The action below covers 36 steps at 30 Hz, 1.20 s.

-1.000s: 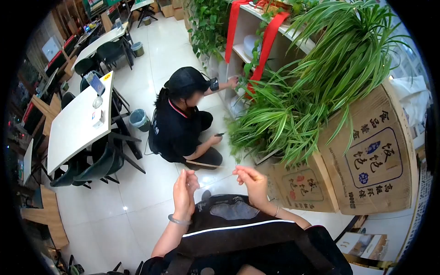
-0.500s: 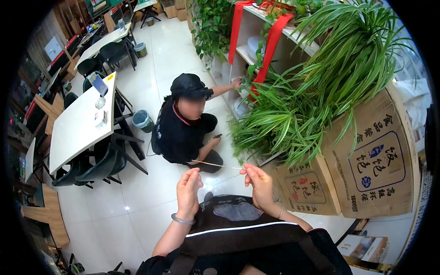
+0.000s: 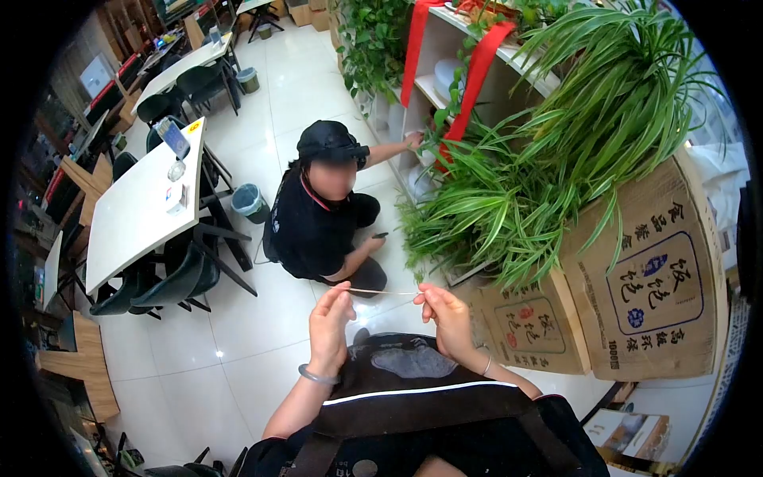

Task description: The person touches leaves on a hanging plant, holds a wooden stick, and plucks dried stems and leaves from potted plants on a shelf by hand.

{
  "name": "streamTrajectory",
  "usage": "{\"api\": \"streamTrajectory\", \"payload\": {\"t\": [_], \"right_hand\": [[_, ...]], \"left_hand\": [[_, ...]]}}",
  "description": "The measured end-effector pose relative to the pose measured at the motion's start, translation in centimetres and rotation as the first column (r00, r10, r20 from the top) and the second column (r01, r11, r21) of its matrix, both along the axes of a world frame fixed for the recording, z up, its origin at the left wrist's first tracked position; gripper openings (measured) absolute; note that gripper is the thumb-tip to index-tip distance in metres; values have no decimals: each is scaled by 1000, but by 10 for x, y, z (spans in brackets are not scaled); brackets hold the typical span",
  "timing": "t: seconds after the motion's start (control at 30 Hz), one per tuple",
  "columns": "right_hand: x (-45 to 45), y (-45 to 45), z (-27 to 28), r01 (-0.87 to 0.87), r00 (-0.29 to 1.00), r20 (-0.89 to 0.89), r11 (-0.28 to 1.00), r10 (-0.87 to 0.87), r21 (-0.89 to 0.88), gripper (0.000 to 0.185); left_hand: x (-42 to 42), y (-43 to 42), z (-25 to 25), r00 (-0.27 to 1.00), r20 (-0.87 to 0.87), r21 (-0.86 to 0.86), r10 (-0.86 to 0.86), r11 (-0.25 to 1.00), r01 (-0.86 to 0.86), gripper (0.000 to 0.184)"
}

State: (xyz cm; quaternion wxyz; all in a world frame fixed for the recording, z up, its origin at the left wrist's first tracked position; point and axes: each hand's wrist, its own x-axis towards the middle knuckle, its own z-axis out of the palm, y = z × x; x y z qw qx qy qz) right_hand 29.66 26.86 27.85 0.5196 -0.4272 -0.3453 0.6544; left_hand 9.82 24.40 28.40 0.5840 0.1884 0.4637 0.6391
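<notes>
A thin pale strand spans the gap between my two hands, nearly straight and level; I cannot make out its material. My left hand pinches its left end between thumb and fingertips. At the right end, the fingers of my right hand are closed on it too. Both hands are raised in front of the dark apron I wear. Beyond them a person in a black cap and shirt crouches on the floor, one hand at the shelf and a small dark object in the other.
Spider plants spill over a white shelf with red ribbons. Cardboard boxes stand at my right. On the left are a white table, dark chairs and a bin.
My left hand has risen slightly, and its fingertips now close on the strand's left end, which stuck out past them before. The right hand and the crouching person have hardly moved.
</notes>
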Motion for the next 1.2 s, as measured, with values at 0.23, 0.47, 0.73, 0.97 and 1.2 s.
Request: {"api": "streamTrajectory", "payload": {"t": [0.23,0.47,0.73,0.97,1.2], "right_hand": [[-2,0,0,-55,997,46,998,57,-38,26],[1,1,-3,-67,998,4,997,67,-41,27],[2,1,-3,-109,991,-84,993,105,-52,29],[0,2,-1,-133,989,-74,989,128,-71,28],[-4,1,-4,-191,981,-49,977,187,-93,27]], "left_hand": [[1,1,-5,999,-33,3,-24,1000,25,19],[3,1,-4,1000,-12,-15,-24,1000,24,15],[4,4,-5,995,103,-22,-3,1000,5,15],[3,4,-9,982,188,-33,1,999,5,15],[5,2,-11,975,224,-52,-5,999,17,16]]}}
